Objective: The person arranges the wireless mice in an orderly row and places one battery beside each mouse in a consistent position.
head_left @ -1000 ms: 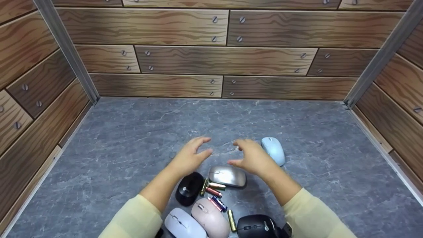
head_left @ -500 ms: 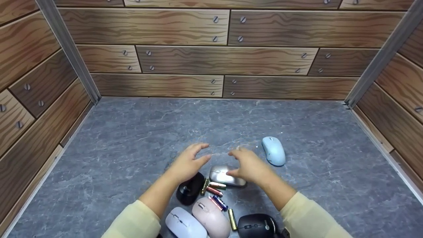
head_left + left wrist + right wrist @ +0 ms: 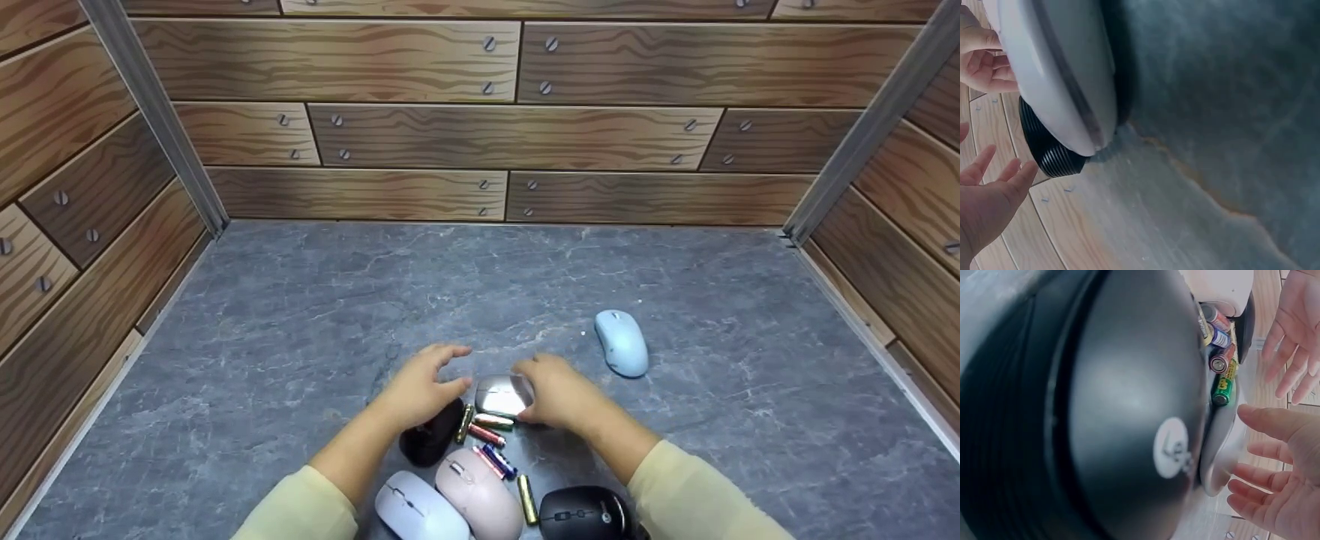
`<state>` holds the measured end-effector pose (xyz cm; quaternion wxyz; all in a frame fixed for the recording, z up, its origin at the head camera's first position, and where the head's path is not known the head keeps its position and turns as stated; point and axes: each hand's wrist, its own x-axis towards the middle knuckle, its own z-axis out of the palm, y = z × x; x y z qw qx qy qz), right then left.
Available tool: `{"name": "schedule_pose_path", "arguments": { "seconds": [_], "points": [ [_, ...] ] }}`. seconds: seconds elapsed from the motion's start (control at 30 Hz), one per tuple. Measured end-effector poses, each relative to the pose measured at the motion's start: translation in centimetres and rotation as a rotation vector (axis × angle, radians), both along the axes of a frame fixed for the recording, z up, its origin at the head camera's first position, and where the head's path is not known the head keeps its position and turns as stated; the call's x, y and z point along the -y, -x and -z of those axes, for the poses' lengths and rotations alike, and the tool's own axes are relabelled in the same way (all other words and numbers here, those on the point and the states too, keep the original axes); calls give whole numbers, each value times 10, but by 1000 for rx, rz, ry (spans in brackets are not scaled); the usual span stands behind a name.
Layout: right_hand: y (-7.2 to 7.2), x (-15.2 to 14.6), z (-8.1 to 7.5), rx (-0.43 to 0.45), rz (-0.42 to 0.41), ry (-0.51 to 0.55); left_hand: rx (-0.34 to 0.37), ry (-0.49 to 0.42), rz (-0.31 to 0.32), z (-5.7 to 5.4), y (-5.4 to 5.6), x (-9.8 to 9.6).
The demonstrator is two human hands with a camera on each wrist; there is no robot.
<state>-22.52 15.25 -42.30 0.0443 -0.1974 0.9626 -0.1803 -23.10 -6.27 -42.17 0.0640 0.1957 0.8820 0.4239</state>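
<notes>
Blue mouse [image 3: 622, 343] lies apart; grey mouse [image 3: 500, 395], on the counter [image 3: 300, 337] beside the batteries [image 3: 487, 435], seems not yet lifted, right hand [image 3: 561, 394] loosely spread around one end, left hand [image 3: 414, 388] empty, spread

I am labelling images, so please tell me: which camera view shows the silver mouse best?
The head view: it shows the top of the silver mouse, though the right hand covers one end. The right wrist view shows mainly its side, partly hidden behind a black mouse. The left wrist view does not show it.
</notes>
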Motion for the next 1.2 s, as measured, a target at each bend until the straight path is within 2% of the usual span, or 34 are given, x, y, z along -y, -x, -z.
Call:
{"name": "schedule_pose_path", "arguments": {
  "seconds": [0.37,0.73,1.2],
  "points": [
    [6,0,8,15,-1,-90,6,10,9,5,0,1],
    [7,-1,8,3,-1,-57,19,11,2,6,0,-2],
    [12,-7,-11,9,85,-17,9,20,-9,3,4,-3]
  ]
}}
